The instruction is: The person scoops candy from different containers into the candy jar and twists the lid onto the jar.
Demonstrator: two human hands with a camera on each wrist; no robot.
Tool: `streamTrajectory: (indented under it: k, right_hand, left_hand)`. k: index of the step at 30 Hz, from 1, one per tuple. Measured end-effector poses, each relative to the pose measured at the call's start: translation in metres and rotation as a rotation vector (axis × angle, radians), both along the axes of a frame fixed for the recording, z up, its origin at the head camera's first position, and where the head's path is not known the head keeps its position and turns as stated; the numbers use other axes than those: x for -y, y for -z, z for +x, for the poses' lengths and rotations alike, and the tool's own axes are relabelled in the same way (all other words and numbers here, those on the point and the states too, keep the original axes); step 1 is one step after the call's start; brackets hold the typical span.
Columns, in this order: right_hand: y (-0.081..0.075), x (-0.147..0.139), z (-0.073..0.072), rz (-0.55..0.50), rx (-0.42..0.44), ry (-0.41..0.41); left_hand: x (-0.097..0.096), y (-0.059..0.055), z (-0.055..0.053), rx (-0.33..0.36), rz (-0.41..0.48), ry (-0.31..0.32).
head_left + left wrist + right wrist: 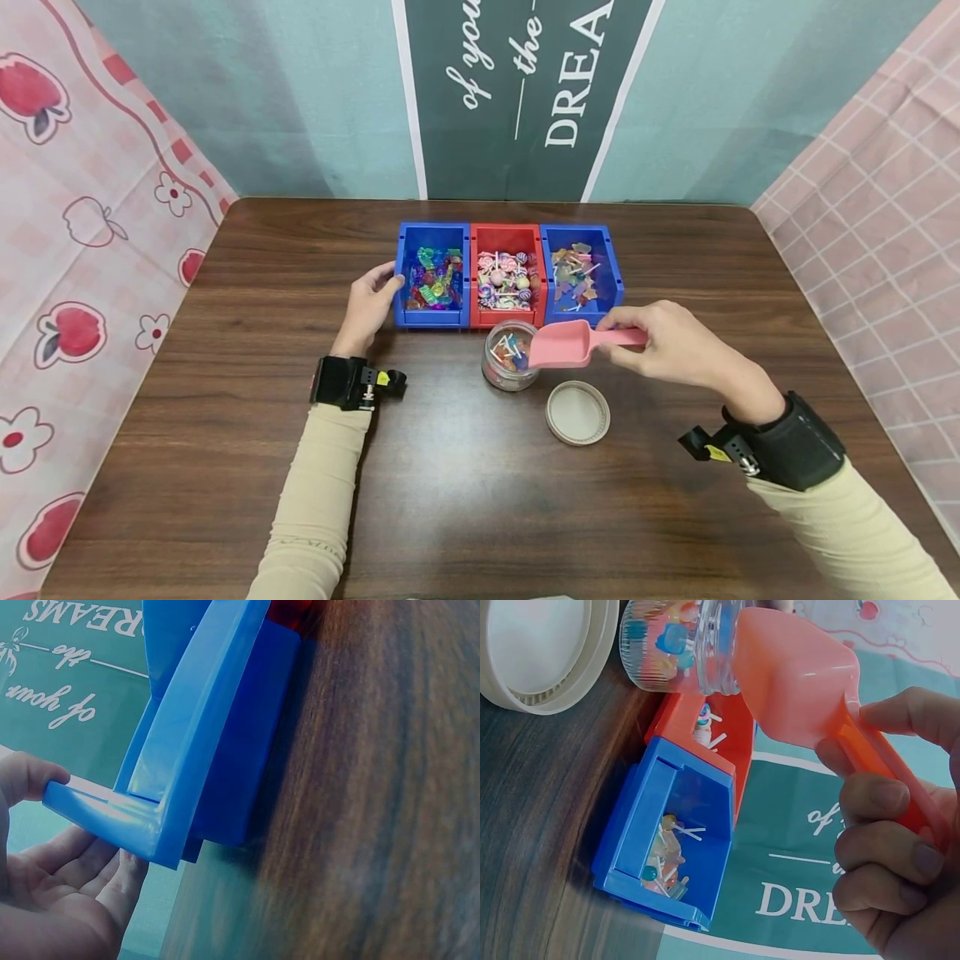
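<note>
My right hand [667, 346] grips the handle of a pink scoop [562, 344]. The scoop's front edge is at the right rim of a clear glass jar [495, 372], which holds small colored candies and white sticks; no candy shows in the scoop. In the right wrist view, the thumb and curled fingers wrap the scoop's handle [900, 776]. My left hand [367, 304] pinches the left wall of the left blue bin [432, 318], thumb on the rim and fingers outside. That bin holds translucent colored pieces [435, 275].
A red bin [506, 318] of lollipop-like candies [506, 279] joins the left bin to another blue bin [611, 287] of stick candies [576, 275]. A round pale lid [577, 413] lies on the wooden table [450, 500], right of the jar. Printed cloths hang behind and at both sides.
</note>
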State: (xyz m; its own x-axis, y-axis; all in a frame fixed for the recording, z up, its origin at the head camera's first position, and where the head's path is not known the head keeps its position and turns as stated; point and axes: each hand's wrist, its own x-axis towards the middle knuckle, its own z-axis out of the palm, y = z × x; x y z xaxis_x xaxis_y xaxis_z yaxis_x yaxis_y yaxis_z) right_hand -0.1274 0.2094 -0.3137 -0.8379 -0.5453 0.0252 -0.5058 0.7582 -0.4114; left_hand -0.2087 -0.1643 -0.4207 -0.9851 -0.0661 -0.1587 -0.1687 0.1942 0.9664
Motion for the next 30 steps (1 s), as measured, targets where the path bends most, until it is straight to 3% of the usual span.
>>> streamTrajectory:
  k: [6,14,23,30]
  right_hand:
    - [-0.006,-0.005,-0.001,-0.031,-0.036,0.014]
    - [-0.013,-0.013,-0.011,0.032,-0.053,0.168]
    - [-0.013,-0.005,-0.029,0.084,0.023,0.342]
    - [-0.018,0.005,-0.047,0.191,0.174,0.48]
  left_hand:
    - [0.0,0.0,-0.001,-0.001,0.002,-0.006]
    - [0.0,0.001,-0.001,-0.004,0.008,-0.007]
    - [0.0,0.0,0.0,0.007,0.008,-0.009]
    - [0.0,0.001,-0.001,0.008,0.01,-0.01]
